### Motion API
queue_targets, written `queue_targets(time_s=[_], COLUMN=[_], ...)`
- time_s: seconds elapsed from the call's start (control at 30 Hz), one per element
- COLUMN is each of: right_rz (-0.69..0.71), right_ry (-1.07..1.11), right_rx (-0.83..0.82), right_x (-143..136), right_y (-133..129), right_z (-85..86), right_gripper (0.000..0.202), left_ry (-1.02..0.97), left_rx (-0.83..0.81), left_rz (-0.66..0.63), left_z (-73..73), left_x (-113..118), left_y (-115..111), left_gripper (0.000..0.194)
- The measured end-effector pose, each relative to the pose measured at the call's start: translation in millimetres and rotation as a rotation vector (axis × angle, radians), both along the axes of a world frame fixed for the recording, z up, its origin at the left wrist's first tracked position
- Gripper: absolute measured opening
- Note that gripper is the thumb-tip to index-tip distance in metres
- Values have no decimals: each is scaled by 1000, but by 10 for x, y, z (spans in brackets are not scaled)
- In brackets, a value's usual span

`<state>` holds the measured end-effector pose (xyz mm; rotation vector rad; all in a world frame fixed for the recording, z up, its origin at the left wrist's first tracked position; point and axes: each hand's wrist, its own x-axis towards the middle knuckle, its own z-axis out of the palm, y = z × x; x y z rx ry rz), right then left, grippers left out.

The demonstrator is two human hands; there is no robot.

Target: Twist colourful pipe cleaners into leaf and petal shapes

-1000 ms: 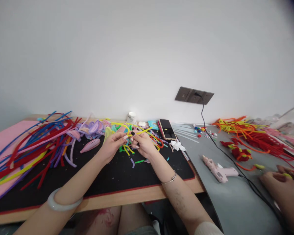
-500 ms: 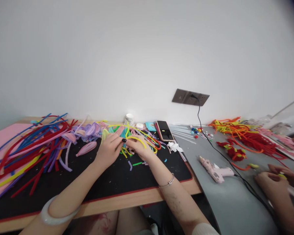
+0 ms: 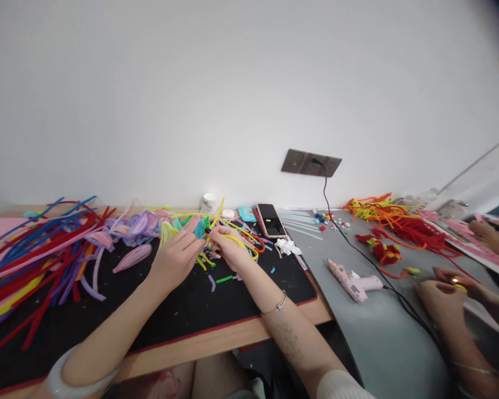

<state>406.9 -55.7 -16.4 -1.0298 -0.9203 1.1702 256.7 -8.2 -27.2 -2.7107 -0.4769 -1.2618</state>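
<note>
Over the black mat (image 3: 166, 321) my two hands meet at the fingertips. My right hand (image 3: 229, 248) is closed in a pinch on a yellow pipe cleaner (image 3: 219, 210), one end of which sticks up past the fingers. Another yellow stretch curves over the back of that hand. My left hand (image 3: 178, 261) is closed beside it, its fingertips at the same pipe cleaner; exactly what they grip is partly hidden. Green and teal pipe cleaner pieces (image 3: 197, 226) show just behind the fingers. Left of my left hand lies a pink pipe cleaner loop (image 3: 133, 258).
Many coloured pipe cleaners (image 3: 37, 249) spread over the left side. A paper cup (image 3: 208, 203), a phone (image 3: 271, 220) and crumpled tissue (image 3: 288, 246) stand or lie behind. On the grey table, a corded glue gun (image 3: 353, 282) lies near another person's hands (image 3: 444, 291).
The whole view has shifted, so things appear further left. The upright end of the yellow pipe cleaner now leans right, and my right fingers have closed nearer its base.
</note>
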Motion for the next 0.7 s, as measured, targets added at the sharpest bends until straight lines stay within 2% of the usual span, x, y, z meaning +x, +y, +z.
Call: queue_targets(time_s=[0.2, 0.37, 0.5, 0.7], right_rz=[4, 84, 189, 192], right_ry=[-128, -127, -72, -31], right_rx=[-87, -218, -257, -216], right_x=[25, 14, 21, 26], right_y=[32, -6, -37, -39], right_z=[-66, -12, 43, 23], right_gripper=[27, 36, 37, 25], left_ry=[33, 42, 13, -31], left_rx=[52, 99, 68, -53], left_rz=[-38, -79, -75, 19], left_z=[8, 24, 2, -45], left_x=[4, 1, -6, -17], left_y=[3, 8, 13, -3], left_gripper=[25, 24, 23, 23])
